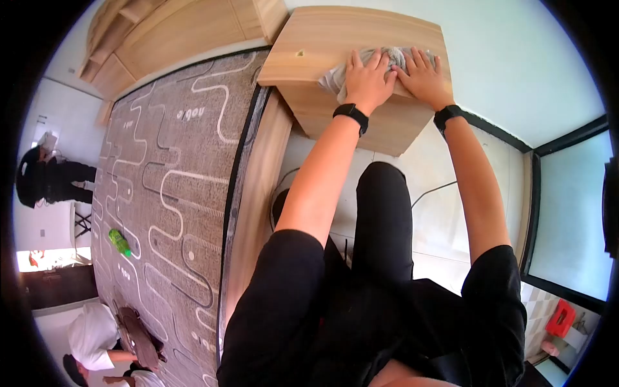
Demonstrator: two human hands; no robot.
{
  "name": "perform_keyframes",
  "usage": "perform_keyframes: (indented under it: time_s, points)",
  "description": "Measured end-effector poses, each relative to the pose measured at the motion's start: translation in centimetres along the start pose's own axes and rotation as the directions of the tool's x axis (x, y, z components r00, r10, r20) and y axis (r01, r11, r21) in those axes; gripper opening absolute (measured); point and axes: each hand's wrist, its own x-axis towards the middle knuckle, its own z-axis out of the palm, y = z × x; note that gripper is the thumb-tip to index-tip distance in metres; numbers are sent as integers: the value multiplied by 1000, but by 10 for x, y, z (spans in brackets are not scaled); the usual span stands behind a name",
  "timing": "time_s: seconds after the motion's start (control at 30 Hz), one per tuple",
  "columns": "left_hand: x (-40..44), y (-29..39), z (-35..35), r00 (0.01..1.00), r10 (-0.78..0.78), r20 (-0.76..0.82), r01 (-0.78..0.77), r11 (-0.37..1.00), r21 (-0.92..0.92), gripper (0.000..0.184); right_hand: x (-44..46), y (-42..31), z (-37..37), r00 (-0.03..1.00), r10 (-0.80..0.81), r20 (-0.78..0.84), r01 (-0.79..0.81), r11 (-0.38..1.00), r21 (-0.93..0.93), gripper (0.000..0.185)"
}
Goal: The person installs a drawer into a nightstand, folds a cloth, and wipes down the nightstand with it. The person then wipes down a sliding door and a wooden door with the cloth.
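Note:
A bunched grey cloth (394,57) lies on the light wood top of a small cabinet (361,26), close to the edge nearest me. My left hand (369,80) rests flat on the cloth's left part, fingers spread. Beside it, my right hand (422,79) lies over the right end, fingers stretched out and slightly apart. The thumbs come close to each other at the middle. Part of the cloth is hidden beneath both palms, and its left end sticks out past my left hand. Both wrists wear black bands.
Left of the cabinet is a bed with a grey patterned mattress (193,161), bearing a green bottle (119,242). A person in dark clothes (55,177) is beyond it; a person in a white shirt (93,335) is near a brown bag-like item (137,335). A glass-panelled frame (570,213) is at right.

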Motion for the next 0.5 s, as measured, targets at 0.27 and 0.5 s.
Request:
perform_keyframes:
  time_s: [0.27,0.5]
  points:
    - [-16,-4,-15,998,47,-36,-51,989,-136,42,-33,-9,-13,983,22,-183,11,985,174,58]
    - [12,-32,15,982,101,161,-80,988,-130,50,2,-9,7,998,-61,12,61,998,-32,61]
